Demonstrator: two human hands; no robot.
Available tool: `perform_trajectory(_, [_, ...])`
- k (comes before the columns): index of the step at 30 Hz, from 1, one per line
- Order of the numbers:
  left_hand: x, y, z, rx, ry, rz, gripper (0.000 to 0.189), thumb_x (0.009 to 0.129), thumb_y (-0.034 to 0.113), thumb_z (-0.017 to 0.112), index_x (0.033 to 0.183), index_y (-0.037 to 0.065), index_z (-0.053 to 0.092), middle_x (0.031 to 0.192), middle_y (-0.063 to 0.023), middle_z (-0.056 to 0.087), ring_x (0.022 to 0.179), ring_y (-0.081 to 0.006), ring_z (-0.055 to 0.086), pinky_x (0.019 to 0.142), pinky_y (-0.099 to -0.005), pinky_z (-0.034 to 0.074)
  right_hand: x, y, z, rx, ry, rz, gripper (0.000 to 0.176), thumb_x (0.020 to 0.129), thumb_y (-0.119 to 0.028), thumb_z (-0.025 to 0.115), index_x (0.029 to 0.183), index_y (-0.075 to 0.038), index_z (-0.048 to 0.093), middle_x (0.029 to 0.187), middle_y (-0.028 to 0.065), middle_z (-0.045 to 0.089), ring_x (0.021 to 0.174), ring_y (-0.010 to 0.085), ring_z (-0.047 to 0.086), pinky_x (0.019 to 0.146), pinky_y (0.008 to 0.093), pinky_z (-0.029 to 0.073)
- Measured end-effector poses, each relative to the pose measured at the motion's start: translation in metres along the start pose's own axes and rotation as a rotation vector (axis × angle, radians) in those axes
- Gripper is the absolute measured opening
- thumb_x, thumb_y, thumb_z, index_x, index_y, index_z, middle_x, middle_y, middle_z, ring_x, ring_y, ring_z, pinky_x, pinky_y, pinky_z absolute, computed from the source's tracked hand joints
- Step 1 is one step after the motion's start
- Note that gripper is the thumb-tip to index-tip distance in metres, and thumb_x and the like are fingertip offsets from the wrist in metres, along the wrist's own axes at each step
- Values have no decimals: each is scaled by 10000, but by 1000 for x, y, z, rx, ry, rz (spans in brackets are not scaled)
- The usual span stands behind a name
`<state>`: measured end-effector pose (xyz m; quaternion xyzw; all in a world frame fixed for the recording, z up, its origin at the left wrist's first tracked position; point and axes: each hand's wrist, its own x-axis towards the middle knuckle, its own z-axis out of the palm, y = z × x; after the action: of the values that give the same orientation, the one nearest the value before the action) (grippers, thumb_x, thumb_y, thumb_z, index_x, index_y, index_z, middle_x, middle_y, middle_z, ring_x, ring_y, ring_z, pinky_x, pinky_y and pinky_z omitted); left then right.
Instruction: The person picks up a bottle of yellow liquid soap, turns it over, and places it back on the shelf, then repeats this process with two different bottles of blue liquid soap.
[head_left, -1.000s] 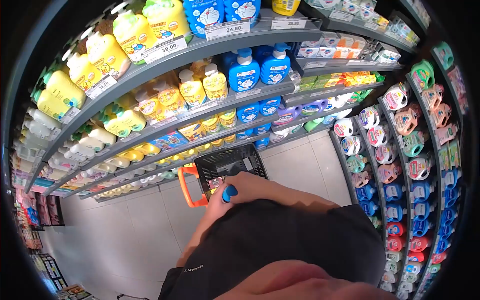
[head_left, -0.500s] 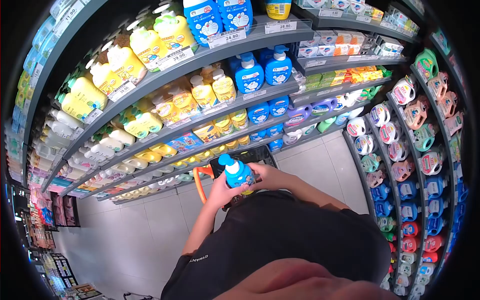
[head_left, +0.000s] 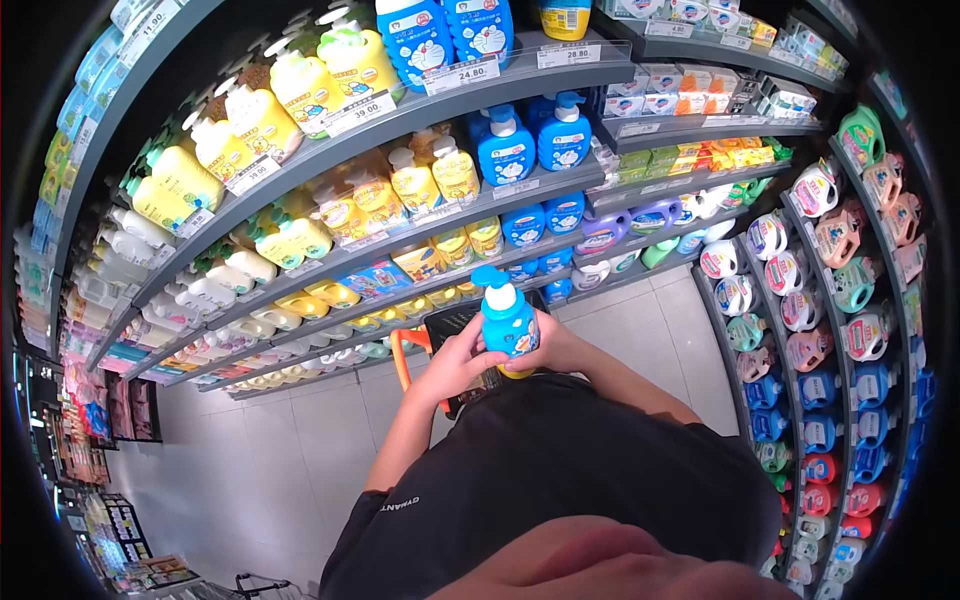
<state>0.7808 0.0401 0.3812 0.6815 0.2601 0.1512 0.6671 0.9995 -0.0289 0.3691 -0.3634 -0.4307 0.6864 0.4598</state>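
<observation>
A blue pump bottle [head_left: 508, 322] with a white collar and blue pump head is held upright in front of my chest. My left hand [head_left: 458, 362] grips its left side, fingers wrapped against the bottle. On the other side, my right hand [head_left: 546, 343] closes round the bottle's right and lower part. Just behind the bottle is a dark shopping basket or cart [head_left: 455, 325] with an orange handle [head_left: 398, 355]. Similar blue pump bottles [head_left: 505, 150] stand on the middle shelf ahead.
Curved-looking shelves [head_left: 400, 105] with yellow and blue bottles run across the front and left. Boxed soaps [head_left: 660, 92] sit at the upper right. Shelves of detergent jugs [head_left: 800, 300] stand on the right. Grey tiled floor [head_left: 270, 450] shows at the lower left.
The bottle has moved up and right in the view and is more upright, its front label now showing. Both hands still hold it, with their grip slightly shifted.
</observation>
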Motion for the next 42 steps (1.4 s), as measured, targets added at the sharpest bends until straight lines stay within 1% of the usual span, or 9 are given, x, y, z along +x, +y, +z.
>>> perform_trajectory(3, [4, -2, 5, -256, -17, 53, 640, 970, 115, 687, 1513, 51, 355, 1322, -49, 572, 1137, -135, 587, 946, -311, 499, -1, -5, -5, 49, -25, -43, 807, 726, -63, 883, 1405, -28, 447, 1270, 97, 631, 1167, 188, 630, 1009, 371, 519])
perform_trajectory(6, [10, 21, 15, -314, 3, 93, 649, 965, 113, 693, 1514, 47, 352, 1315, -48, 574, 1128, -124, 583, 927, -303, 506, -1, -4, -12, 34, 5, -68, 763, 770, -57, 855, 1409, -28, 439, 1284, 90, 618, 1174, 182, 619, 1011, 367, 510])
perform_trajectory(9, [24, 18, 26, -170, 174, 83, 635, 940, 136, 733, 1473, 43, 401, 1267, -48, 602, 1090, -116, 598, 907, -295, 512, -3, -3, -21, 17, 30, -77, 734, 818, -85, 834, 1424, -28, 424, 1308, 77, 595, 1197, 168, 594, 1027, 361, 491])
perform_trajectory(12, [30, 32, 32, -75, 255, -1, 631, 893, 156, 791, 1416, 40, 458, 1206, -47, 635, 1056, -114, 618, 904, -298, 519, -6, -7, -28, 27, -11, -70, 726, 855, -123, 819, 1445, -28, 405, 1331, 67, 574, 1219, 157, 570, 1046, 357, 470])
perform_trajectory(15, [35, 31, 38, -129, 282, 26, 620, 859, 153, 825, 1370, 37, 493, 1160, -47, 653, 1024, -113, 628, 907, -303, 521, -10, -3, -33, 59, -45, -75, 724, 872, -133, 810, 1457, -28, 395, 1338, 62, 569, 1223, 155, 565, 1053, 355, 463])
perform_trajectory(27, [29, 19, 48, 11, 218, -74, 649, 851, 133, 840, 1386, 28, 488, 1226, -58, 639, 1107, -133, 612, 974, -335, 506, -22, 6, -51, 86, -77, 57, 742, 818, -94, 854, 1435, -35, 446, 1319, 66, 604, 1214, 177, 596, 1050, 375, 488])
perform_trajectory(30, [25, 13, 46, -20, 195, -58, 648, 844, 134, 846, 1379, 29, 496, 1215, -59, 648, 1098, -135, 621, 952, -335, 520, -23, 11, -53, 76, -110, 60, 755, 805, -92, 866, 1437, -30, 456, 1328, 77, 609, 1219, 188, 600, 1065, 385, 480])
perform_trajectory(33, [17, 19, 45, -64, 150, -43, 632, 843, 112, 840, 1371, 24, 503, 1155, -55, 675, 1003, -130, 657, 871, -316, 549, -24, 9, -56, 86, -165, 74, 784, 793, -107, 879, 1444, -26, 449, 1348, 90, 605, 1238, 201, 592, 1080, 398, 470])
perform_trajectory(42, [-2, -4, 31, -362, -45, -36, 653, 870, -39, 757, 1458, -13, 475, 1273, -71, 664, 1150, -132, 625, 936, -285, 533, -24, 2, -65, 102, -376, 141, 737, 804, -113, 868, 1414, -43, 459, 1359, 93, 599, 1260, 220, 578, 1096, 407, 455])
